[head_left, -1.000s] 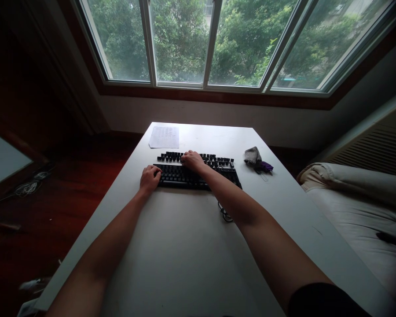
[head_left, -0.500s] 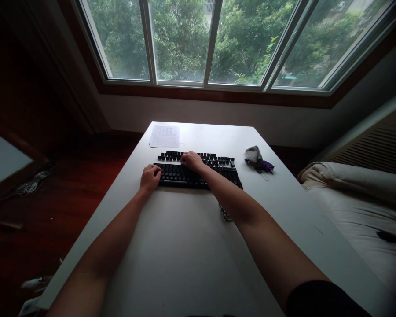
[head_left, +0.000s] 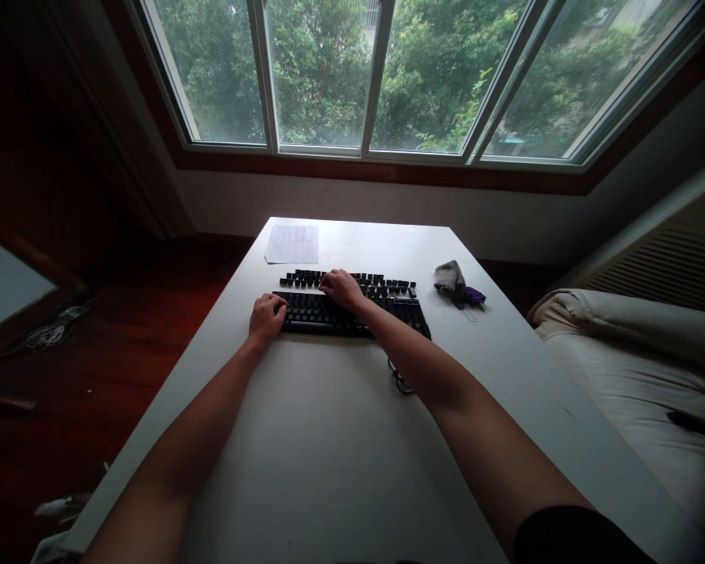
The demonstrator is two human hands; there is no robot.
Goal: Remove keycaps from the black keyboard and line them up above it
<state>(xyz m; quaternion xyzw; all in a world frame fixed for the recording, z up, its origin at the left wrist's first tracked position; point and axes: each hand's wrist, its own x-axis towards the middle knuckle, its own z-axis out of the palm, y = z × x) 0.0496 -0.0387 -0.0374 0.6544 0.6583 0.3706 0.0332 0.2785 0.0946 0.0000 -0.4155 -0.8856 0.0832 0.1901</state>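
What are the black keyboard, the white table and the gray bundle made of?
Keyboard: probably plastic, dark and fairly matte, with molded-looking keys.
Table: perhaps painted or laminated board; its smooth white top shines softly near the window, but the core is hidden.
Gray bundle: likely cloth, dull and soft-looking, crumpled; the fiber is unclear.

On the counter, keycaps lie behind the keyboard, paper behind them leftward, a cloth to their right.
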